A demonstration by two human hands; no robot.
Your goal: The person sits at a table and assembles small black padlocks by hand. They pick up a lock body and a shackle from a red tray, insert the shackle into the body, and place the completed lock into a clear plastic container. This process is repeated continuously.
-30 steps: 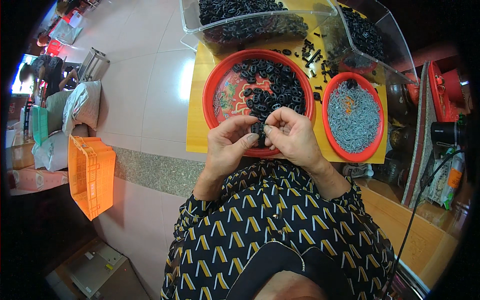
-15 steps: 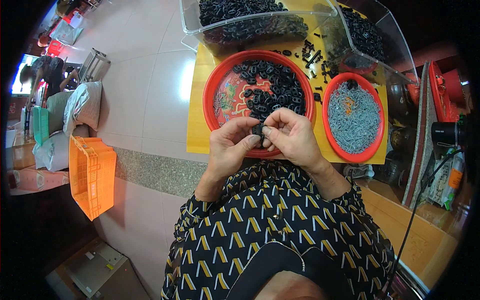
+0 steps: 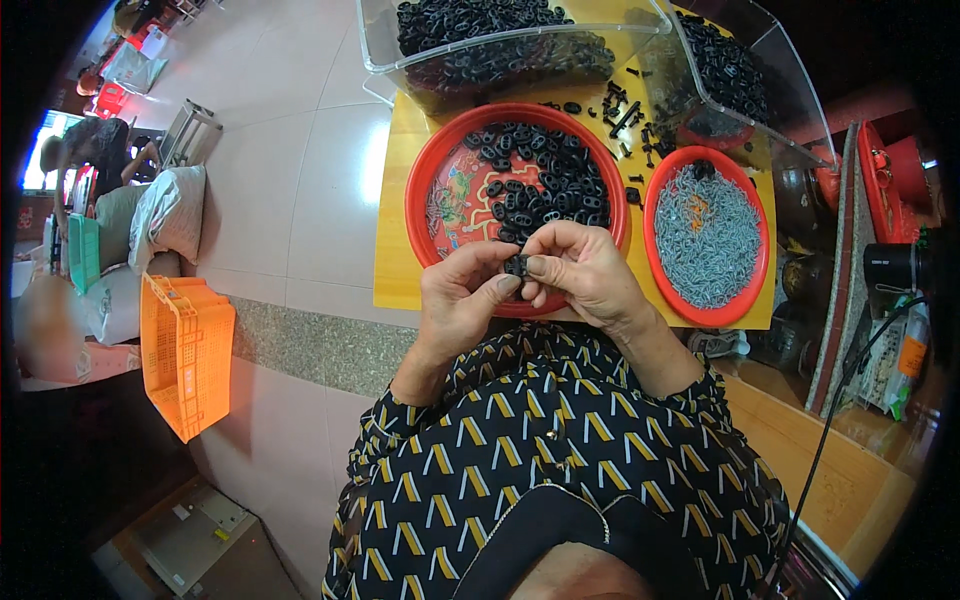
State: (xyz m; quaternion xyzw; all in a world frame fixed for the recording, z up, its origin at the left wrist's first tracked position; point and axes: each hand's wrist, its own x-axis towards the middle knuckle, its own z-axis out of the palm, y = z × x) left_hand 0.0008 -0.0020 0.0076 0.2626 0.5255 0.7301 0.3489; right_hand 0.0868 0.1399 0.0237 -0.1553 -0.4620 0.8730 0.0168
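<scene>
Over the near rim of the red round tray [image 3: 420, 215], my two hands meet around a small black plastic piece [image 3: 515, 266]. My left hand [image 3: 462, 292] pinches it between thumb and fingers. From the other side, the thumb and fingers of my right hand [image 3: 588, 278] press against its right edge; whether they also hold something smaller is hidden. Many loose black two-hole oval pieces [image 3: 570, 185] fill the tray's right and middle. A few small silvery screws [image 3: 436, 222] lie at its left side. To the right, a red oval tray [image 3: 655, 235] holds silvery screws [image 3: 708, 245].
Clear plastic bins [image 3: 520, 48] [image 3: 790, 75] of black pieces stand at the back of the yellow table [image 3: 395, 270]. Loose black parts [image 3: 625, 115] are scattered between them. An orange crate [image 3: 188, 355] sits on the floor to the left; another person [image 3: 95, 150] is at far left.
Both hands have shifted very slightly, and the black piece between them now shows more of its face. At far left, the other person has leaned and reached down toward the green basket.
</scene>
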